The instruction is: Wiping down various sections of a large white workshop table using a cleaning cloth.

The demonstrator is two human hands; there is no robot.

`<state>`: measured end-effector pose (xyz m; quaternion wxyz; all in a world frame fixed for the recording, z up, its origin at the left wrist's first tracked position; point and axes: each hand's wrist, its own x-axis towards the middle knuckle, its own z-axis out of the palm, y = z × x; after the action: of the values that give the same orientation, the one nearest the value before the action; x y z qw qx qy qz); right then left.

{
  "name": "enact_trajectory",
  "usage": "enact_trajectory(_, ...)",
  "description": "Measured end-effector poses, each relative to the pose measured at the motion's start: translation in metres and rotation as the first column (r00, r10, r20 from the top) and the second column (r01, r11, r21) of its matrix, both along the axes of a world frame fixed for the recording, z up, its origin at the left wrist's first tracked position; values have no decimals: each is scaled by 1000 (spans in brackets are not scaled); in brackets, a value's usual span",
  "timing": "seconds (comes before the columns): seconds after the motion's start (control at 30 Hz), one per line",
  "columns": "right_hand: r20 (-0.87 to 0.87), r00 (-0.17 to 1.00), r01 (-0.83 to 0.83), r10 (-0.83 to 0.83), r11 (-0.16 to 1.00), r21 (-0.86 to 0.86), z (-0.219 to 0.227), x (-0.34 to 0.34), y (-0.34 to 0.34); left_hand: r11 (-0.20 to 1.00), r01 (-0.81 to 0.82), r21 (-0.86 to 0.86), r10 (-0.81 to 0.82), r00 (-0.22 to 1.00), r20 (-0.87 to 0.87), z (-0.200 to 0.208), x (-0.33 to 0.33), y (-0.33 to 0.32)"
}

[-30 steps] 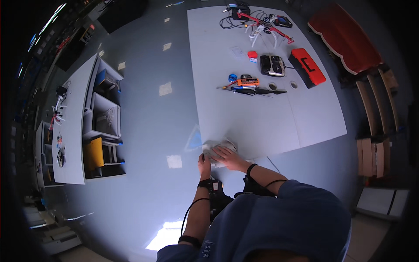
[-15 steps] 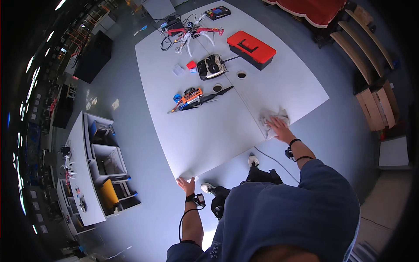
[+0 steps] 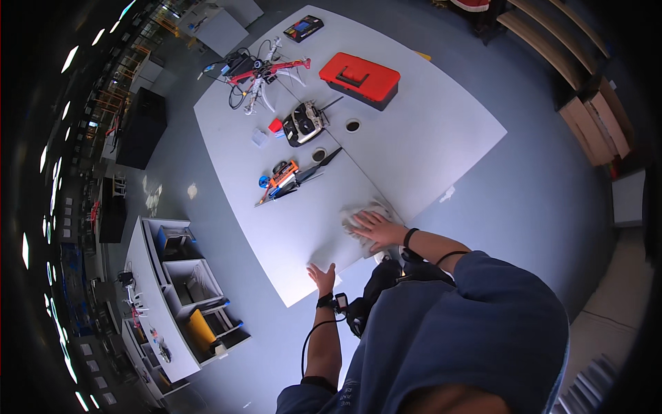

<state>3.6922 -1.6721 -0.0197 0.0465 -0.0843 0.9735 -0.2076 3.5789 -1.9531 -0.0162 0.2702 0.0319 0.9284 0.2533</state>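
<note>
My right hand point(image 3: 376, 230) lies flat on a crumpled whitish cloth point(image 3: 350, 215), fingers spread, pressing it against the grey-white table point(image 3: 441, 131) close to the front edge and the seam. The cloth sticks out past the fingertips. To its left, my left hand point(image 3: 322, 277) is open at the front edge, thumb apart from the fingers and nothing seen in it. Beyond the hands lie dark propeller blades point(image 3: 314, 172) beside an orange battery pack point(image 3: 283, 174) and a small round blue part point(image 3: 264, 182).
Farther back are a radio controller point(image 3: 303, 124), a red-lidded toolbox point(image 3: 360, 77), a red and white drone point(image 3: 261, 72) with cables and a dark flat box point(image 3: 303, 28). Two round holes pierce the tabletop. A white shelf unit point(image 3: 155, 276) stands on the left.
My right hand and the cloth have moved left across the seam, away from the right part of the table. My left hand is now nearer to it. The view has shifted too.
</note>
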Motion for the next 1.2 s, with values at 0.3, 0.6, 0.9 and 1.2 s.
enact_trajectory(0.3, -97, 985, 151, -143, 985, 84, 5, 18, 23, 984, 171, 48, -169, 985, -41, -5, -23, 66)
enact_trajectory(0.6, 65, 628, 761, -776, 629, 159, -2, 141, 246, 950, 311, 9, -305, 935, -182, 13, -25, 130)
enact_trajectory(0.9, -6, 318, 922, -948, 307, 237, -16, 169, 433, 930, 343, 129, -258, 863, -433, 59, -25, 254)
enact_trajectory(1.2, -71, 335, 938, -939, 325, 122, -16, 152, 444, 821, 566, -71, -402, 485, -777, 116, -122, 522)
